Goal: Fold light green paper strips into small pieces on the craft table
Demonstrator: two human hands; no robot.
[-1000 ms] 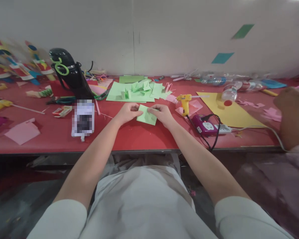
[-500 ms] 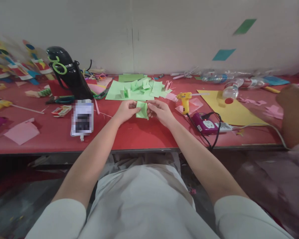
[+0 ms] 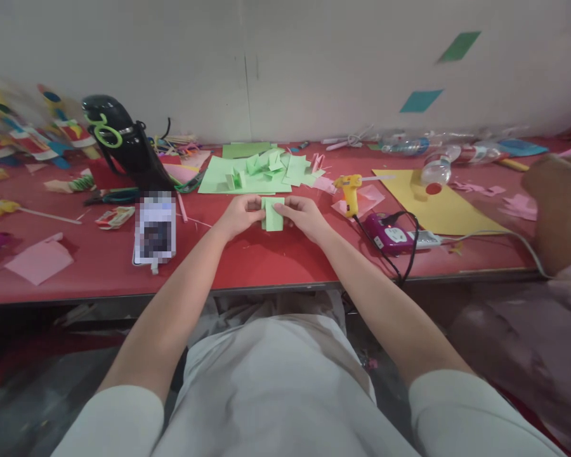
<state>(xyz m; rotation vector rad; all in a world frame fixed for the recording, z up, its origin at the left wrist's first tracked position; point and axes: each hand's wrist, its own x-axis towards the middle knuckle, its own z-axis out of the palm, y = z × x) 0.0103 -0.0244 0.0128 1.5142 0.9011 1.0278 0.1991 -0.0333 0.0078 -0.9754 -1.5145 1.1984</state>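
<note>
A small folded piece of light green paper (image 3: 274, 214) is held between my two hands, just above the red table (image 3: 266, 263). My left hand (image 3: 242, 216) pinches its left edge, thumb in front. From the right, my right hand (image 3: 305, 216) grips the same paper with its thumb on the front face; the fingers behind are hidden. Beyond the hands lies a light green sheet (image 3: 214, 176) with several folded green pieces (image 3: 266, 165) on it.
A yellow glue gun (image 3: 349, 190), a purple power box (image 3: 385, 235) with cables and a yellow sheet (image 3: 438, 206) lie to the right. Leftward are a phone (image 3: 155, 228) and a black bottle (image 3: 124, 143). Another person's arm (image 3: 559, 209) rests at far right.
The green paper has turned so its flat face points toward me. My right thumb has moved onto its front, and my left thumb has slid back to its left edge.
</note>
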